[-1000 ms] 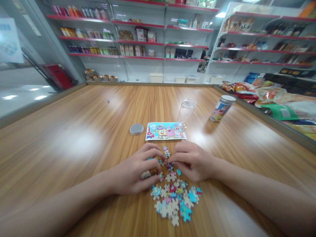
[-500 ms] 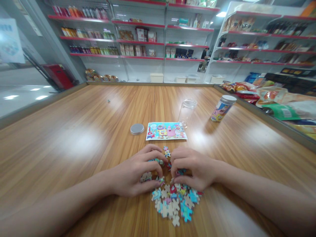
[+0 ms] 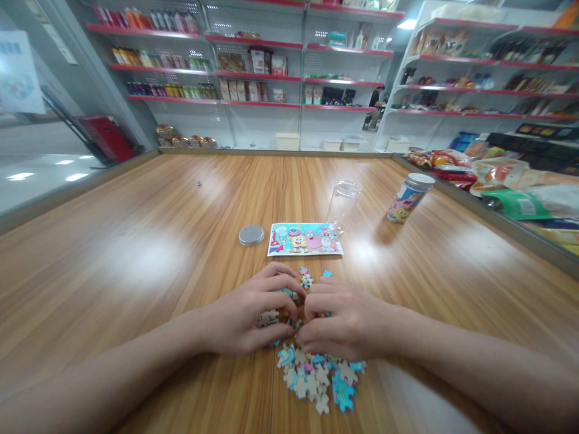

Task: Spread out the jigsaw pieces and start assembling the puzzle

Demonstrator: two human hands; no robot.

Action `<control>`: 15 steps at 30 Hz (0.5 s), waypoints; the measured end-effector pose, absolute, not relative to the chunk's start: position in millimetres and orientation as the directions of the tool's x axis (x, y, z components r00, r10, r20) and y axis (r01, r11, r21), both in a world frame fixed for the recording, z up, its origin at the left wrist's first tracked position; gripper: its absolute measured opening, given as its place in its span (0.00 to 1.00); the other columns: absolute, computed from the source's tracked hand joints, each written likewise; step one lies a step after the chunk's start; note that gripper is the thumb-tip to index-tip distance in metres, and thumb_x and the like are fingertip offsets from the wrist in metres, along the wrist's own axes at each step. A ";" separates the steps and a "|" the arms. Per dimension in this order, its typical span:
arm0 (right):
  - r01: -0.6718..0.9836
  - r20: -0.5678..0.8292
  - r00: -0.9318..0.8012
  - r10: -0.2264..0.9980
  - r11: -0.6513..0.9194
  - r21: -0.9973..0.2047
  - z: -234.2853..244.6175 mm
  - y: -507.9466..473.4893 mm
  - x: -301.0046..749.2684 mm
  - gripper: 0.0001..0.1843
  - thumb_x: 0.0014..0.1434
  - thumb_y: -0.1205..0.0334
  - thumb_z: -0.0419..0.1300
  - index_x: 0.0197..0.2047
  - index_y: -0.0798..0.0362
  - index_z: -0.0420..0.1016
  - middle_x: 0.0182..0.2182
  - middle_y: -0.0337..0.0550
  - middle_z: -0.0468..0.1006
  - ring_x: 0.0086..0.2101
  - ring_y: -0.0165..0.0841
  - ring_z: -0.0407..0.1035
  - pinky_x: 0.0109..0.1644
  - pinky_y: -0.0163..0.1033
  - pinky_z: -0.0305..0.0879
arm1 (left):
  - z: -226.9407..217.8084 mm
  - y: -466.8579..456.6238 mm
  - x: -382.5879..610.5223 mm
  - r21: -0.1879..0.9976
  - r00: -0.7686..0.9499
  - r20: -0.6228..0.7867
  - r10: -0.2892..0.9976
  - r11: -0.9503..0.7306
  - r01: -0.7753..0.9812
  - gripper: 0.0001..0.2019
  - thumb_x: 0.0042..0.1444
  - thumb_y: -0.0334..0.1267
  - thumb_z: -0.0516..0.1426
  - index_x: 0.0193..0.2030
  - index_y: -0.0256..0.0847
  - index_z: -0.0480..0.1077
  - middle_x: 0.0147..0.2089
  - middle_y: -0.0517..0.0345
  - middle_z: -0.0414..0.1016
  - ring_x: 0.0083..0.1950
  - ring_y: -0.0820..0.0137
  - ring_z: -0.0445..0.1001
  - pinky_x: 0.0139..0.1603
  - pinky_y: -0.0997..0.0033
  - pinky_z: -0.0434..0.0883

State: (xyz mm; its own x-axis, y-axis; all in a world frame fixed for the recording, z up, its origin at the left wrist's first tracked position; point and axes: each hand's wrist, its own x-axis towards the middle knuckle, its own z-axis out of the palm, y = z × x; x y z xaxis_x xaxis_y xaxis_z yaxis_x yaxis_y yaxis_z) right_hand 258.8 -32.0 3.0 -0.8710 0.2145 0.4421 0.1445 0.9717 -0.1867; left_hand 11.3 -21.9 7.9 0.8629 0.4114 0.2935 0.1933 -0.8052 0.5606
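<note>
A pile of loose jigsaw puzzle pieces (image 3: 312, 380) lies on the wooden table, some with bare backs up and others showing blue, pink and yellow print. Over the pile's far left part, my left hand (image 3: 257, 310) is curled, its thumb and fingertips closed on a small puzzle piece (image 3: 296, 325). My right hand (image 3: 348, 316) is bent over the pile beside it, fingers closed together; what is in them is hidden. Its fingertips are close to those of the left hand. Beyond the hands lies a printed cartoon picture sheet (image 3: 306, 240).
Left of the sheet is a round metal lid (image 3: 251, 235). Behind the sheet stands a clear jar (image 3: 344, 208), and farther right a cartoon-printed canister (image 3: 409, 198). A tiny piece (image 3: 199, 184) lies far left. Bagged goods (image 3: 520, 193) adjoin the table's right edge.
My right hand has moved left toward my left hand, over the middle of the pile. A blue piece beyond its knuckles is now uncovered. The left hand has hardly moved.
</note>
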 end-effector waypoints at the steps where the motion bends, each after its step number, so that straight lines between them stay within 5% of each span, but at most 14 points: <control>1: 0.148 0.428 -0.876 0.223 0.968 -0.202 2.8 -32.6 258.0 0.11 0.69 0.57 0.58 0.38 0.52 0.79 0.32 0.42 0.75 0.36 0.33 0.68 0.40 0.40 0.60 | 7.8 -21.7 11.6 0.561 0.862 0.296 0.412 -0.805 0.192 0.04 0.61 0.32 0.61 0.42 0.41 0.73 0.55 0.52 0.72 0.65 0.60 0.60 0.67 0.55 0.63; 9: 0.165 0.401 -0.862 0.308 0.921 -0.353 -2.5 -25.9 263.4 0.12 0.66 0.56 0.60 0.44 0.56 0.78 0.37 0.46 0.78 0.40 0.35 0.72 0.43 0.42 0.64 | 8.1 -23.2 13.1 0.541 0.838 0.307 0.451 -0.807 0.236 0.06 0.59 0.36 0.63 0.43 0.41 0.73 0.52 0.50 0.72 0.62 0.59 0.63 0.65 0.54 0.65; 15: 0.199 0.436 -0.834 0.338 0.922 -0.333 -0.7 -28.4 264.5 0.06 0.61 0.67 0.58 0.38 0.55 0.78 0.32 0.43 0.76 0.34 0.33 0.68 0.37 0.41 0.59 | 7.7 -22.6 11.6 0.554 0.844 0.301 0.443 -0.802 0.223 0.04 0.60 0.36 0.63 0.40 0.41 0.73 0.54 0.51 0.71 0.63 0.59 0.62 0.66 0.54 0.64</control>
State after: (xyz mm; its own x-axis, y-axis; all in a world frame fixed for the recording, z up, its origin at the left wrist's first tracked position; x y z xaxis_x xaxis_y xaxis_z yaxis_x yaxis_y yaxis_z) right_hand 264.5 -28.4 -0.7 -0.8339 0.3379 0.4365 0.1989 0.9216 -0.3334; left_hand 11.6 -22.6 7.7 0.8444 0.4428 0.3014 0.2231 -0.8023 0.5536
